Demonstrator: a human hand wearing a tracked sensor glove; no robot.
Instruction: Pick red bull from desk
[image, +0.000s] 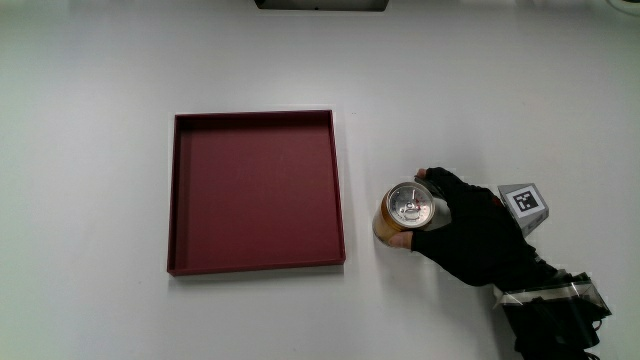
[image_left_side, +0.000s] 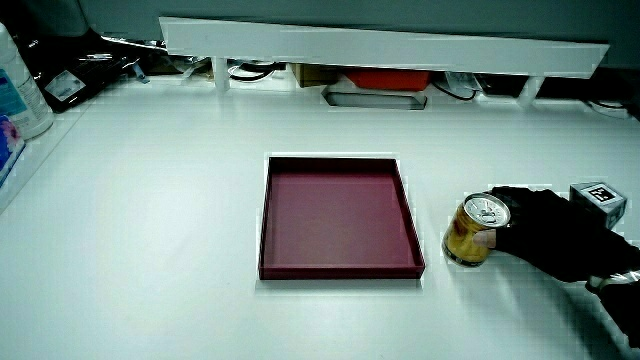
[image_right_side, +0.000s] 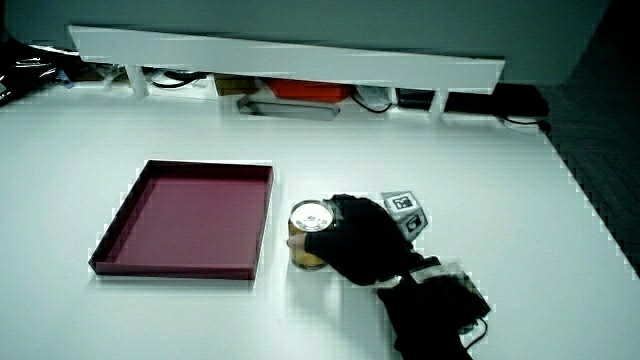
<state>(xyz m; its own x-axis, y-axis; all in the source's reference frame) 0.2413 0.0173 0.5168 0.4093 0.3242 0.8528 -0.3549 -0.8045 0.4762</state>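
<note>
Red bull can stands upright on white table, just beside the tray, small gap btwn can and tray wall, not touching. Hand wrapped round can's side, fingers curled on it, thumb nearer the person. Can: round, gold-ish metal, silver lid w/ pull tab. Tray: square, dark red, low walls, matte. Patterned cube on glove back. Low partition w/ clutter under it, well apart from can.

We see the can standing upright on the table just beside the tray, with the hand wrapped around it.
</note>
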